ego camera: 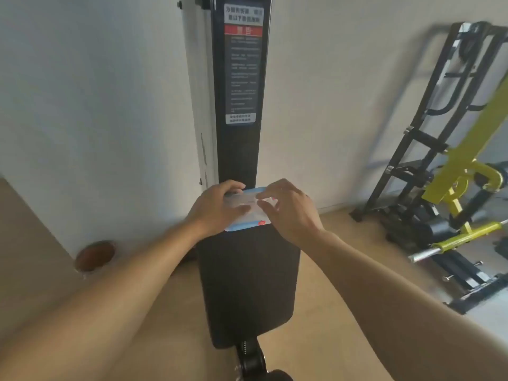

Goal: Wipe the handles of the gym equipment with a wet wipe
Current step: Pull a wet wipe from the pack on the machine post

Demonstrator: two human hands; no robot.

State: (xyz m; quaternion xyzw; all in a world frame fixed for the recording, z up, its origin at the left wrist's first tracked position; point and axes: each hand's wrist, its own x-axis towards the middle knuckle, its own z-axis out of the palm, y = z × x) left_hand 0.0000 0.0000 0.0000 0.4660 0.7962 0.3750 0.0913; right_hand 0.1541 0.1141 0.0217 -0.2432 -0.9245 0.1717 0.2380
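Here, in the middle of the frame, both your hands meet over the pack of wet wipes point(248, 209); the pack lies on the far end of the black seat pad point(248, 284), just below the black upright column point(238, 105) with its warning label point(242, 70); your left hand point(214, 209) wraps the pack's left side, fingers curled over its far edge and thumb on top, holding it; your right hand point(288, 207) sits over the right side, fingertips point(262, 195) drawn together at the top face of the pack, though blur hides whether they pinch anything; both forearms run in from the lower corners; at the right of the frame stands a black and yellow weight machine point(450, 171), well apart from the pad; at the lower left, a round brown object point(95, 255) rests by the wall; no handles can be told apart clearly.
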